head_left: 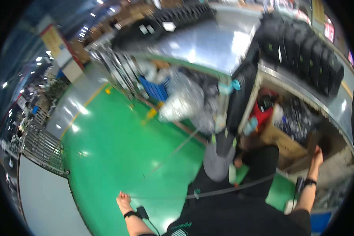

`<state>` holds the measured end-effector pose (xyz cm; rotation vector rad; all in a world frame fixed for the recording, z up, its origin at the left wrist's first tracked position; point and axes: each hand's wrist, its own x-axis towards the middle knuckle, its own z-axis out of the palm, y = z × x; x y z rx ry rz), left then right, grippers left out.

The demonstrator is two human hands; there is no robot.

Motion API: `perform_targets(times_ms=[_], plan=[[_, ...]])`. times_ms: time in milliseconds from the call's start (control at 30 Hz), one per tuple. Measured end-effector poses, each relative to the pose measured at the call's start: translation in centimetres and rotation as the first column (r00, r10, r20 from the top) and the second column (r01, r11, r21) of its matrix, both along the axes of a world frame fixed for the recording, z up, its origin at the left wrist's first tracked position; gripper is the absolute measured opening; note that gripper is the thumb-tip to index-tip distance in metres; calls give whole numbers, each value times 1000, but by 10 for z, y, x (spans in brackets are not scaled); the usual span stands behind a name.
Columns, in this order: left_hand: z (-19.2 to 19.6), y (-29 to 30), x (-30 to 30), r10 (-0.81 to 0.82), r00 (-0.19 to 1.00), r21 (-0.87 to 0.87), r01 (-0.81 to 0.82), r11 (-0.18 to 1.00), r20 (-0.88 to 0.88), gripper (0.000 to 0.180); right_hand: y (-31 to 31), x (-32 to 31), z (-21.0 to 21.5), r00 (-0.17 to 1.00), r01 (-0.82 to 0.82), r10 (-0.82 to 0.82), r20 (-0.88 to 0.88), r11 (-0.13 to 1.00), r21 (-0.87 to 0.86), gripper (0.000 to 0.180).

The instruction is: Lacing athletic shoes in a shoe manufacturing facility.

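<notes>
Closest to us is our own dark shirt [232, 220], filling the lower edge, with a thin cable [228, 189] running across it. Our left hand [124, 198] hangs low over the green floor [118, 145]; its fingers look curled together and it holds nothing that we can see. A black band [130, 214] sits on that wrist, with a small black device [141, 212] beside it. Our right hand [318, 155] is raised at the opening under the counter [208, 43], just beside a cardboard box [283, 143]; blur keeps us from telling whether it is spread or closed, or whether it touches the box. A black band [310, 181] circles that wrist too.

Between our hands, a person in black with a grey cap [218, 157] crouches by the box. Beyond the right hand, black tyres [303, 51] stand in a row on the counter. Beyond the left hand, past the cap, clear plastic bags [185, 100] pile up beside blue crates [155, 89].
</notes>
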<state>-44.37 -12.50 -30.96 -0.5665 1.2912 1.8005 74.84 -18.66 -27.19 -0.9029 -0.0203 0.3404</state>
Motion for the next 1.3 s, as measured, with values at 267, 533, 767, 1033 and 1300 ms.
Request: perform_targets(times_ms=[267,533,767,1033,1300], plan=[[86,46,92,-366,928,-32,365,931,-70,19,73,-246,112,382,324,655,652,566,-758,15],[113,46,123,-569,818,332,561,758,-82,21,211,-572,180,-510,-556,601,616,317,-769,14],[173,18,129,-431,885,520,455,723,-176,22,306,-668,56,-836,-107,475,275,351,-930,10],[108,-53,47,28,977,320,42,947,-213,12,312,-662,72,-592,-279,582,558,502,-819,13],[101,87,311,-588,807,755,353,553,53,19,171,-708,117,-501,-760,750,433,-141,-635,4]])
